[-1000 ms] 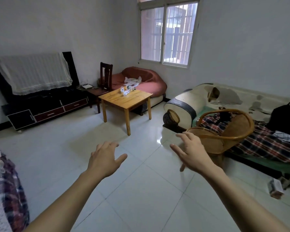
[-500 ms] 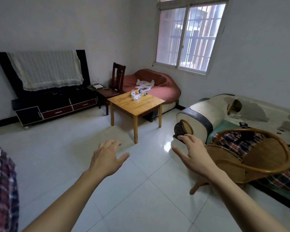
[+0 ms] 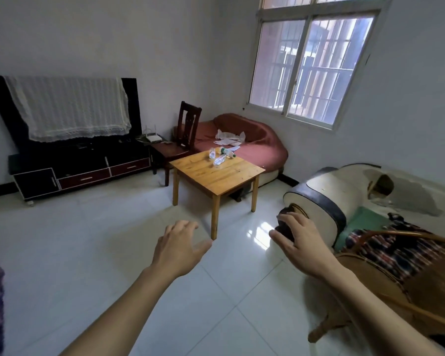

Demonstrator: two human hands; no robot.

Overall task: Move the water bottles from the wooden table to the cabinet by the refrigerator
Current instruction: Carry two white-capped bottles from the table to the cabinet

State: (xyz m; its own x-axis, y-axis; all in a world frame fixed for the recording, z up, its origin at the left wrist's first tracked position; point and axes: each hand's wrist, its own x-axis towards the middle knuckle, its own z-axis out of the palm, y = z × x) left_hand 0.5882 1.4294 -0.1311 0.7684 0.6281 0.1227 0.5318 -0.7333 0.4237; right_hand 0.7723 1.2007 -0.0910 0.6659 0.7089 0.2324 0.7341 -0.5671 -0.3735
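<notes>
Both the left hand (image 3: 176, 249) and the right hand (image 3: 302, 244) reach forward over the tiled floor (image 3: 87, 253) with fingers spread wide, holding nothing. The water bottles (image 3: 220, 154) sit at the far edge of the wooden tabletop (image 3: 216, 173), one upright and the others lying down, well apart from both hands.

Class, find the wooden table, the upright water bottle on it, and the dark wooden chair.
wooden table (image 3: 217, 176), head view, bare top.
upright water bottle (image 3: 212, 153), head view, clear body.
dark wooden chair (image 3: 188, 122), head view, backrest.
</notes>
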